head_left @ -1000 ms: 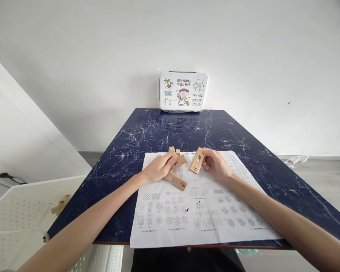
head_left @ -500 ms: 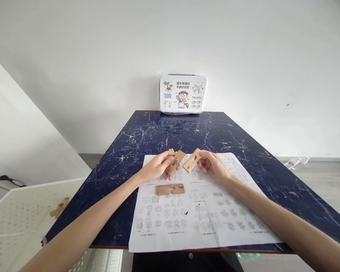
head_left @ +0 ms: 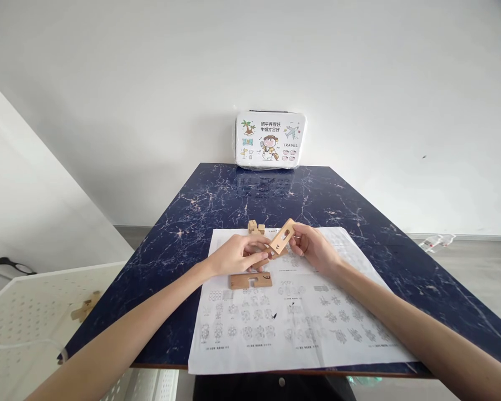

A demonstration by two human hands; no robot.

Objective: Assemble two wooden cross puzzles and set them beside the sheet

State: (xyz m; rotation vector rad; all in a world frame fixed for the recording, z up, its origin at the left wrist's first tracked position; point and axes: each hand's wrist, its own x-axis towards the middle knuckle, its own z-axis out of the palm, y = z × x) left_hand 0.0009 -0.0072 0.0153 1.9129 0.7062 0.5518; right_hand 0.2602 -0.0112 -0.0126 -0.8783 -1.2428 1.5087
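My right hand (head_left: pixel 315 245) pinches the upper right edge of a flat wooden puzzle piece marked 2 (head_left: pixel 280 240), which is tilted and has a slot in its middle. My left hand (head_left: pixel 240 255) is closed on another wooden puzzle piece (head_left: pixel 280 254), partly hidden by the fingers and the piece marked 2. The two pieces overlap in view; whether they touch I cannot tell. Just below my left hand, a darker wooden piece marked 3 (head_left: pixel 237 281) with a notch lies on the printed sheet (head_left: pixel 300 356). Beyond the left hand sits a small wooden block assembly (head_left: pixel 256 228).
The sheet, covered in small diagrams, lies on a dark blue marbled table (head_left: pixel 183 223). A white cartoon-printed case (head_left: pixel 270 139) leans on the wall at the far edge. At left, a white perforated basket (head_left: pixel 42 301) holds a wooden piece (head_left: pixel 86 307).
My left hand has turned and lowered its piece toward the right, behind the piece marked 2. The wooden block assembly is now more exposed. The piece marked 3 has stayed put.
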